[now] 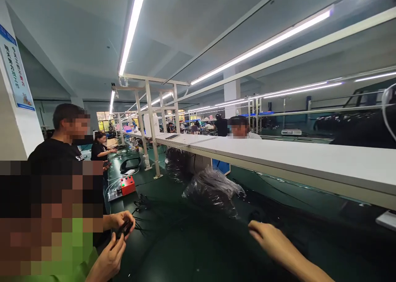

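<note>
Along the green workbench (pixel 173 257), a plastic-bagged black bundle (pixel 212 193) lies ahead of the right hand (pixel 274 240), its fingers (pixel 256 228) pressed together, not gripping, just beside black cables (pixel 256 215) that look light and limp, best gathered in a loop. The left hand is out of view. A co-worker's hands (pixel 119 240) pinch a small black plug (pixel 124 228).

**No legible text in view**
The wall sign (pixel 16 69) on the white pillar (pixel 14 137) at left has a blue header and lines of Chinese characters above a small picture, all too slanted and blurred to read.
</note>
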Demonstrator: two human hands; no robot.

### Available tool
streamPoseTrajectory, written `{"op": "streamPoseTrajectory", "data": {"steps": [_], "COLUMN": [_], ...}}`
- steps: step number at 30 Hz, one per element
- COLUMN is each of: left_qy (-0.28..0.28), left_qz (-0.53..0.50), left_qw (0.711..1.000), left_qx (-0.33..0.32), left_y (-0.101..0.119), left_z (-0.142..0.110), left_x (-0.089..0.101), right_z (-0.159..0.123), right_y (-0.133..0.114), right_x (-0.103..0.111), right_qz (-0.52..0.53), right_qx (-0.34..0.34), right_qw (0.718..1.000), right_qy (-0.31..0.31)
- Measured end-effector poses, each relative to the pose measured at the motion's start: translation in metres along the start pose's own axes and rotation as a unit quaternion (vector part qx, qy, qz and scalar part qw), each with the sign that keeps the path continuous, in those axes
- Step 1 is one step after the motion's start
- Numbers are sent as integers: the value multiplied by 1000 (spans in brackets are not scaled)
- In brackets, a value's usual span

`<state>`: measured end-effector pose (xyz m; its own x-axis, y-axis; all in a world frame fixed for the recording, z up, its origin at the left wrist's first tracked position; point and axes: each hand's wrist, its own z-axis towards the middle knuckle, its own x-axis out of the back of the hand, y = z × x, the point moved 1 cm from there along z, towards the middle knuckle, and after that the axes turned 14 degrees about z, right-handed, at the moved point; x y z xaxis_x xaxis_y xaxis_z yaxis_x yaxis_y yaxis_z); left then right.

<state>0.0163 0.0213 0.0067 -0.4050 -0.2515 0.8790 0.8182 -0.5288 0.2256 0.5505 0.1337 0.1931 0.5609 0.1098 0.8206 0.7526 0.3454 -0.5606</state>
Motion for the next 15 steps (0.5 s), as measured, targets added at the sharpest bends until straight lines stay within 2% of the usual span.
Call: {"op": "streamPoseTrajectory", "data": {"steps": [2,5,8,11,15], "left_qy": [13,25,30,44,157], "left_qz": [-12,-17,0,-21,-78], "left_qw": [999,998,995,994,983], "left_qx": [30,61,91,101,56], "left_y": [4,8,12,20,33], "left_z": [6,16,27,36,47], "left_x": [2,7,16,22,17], "right_z": [0,2,1,-12,-43], "right_y": [-20,-44,-58,-66,-76], "right_x": [15,38,61,75,81], "right_qz": [36,119,210,281,323], "right_qx": [8,-19,-75,-100,-113], "right_qw": [999,992,974,954,939], "right_qy": [-18,27,32,26,19]}}
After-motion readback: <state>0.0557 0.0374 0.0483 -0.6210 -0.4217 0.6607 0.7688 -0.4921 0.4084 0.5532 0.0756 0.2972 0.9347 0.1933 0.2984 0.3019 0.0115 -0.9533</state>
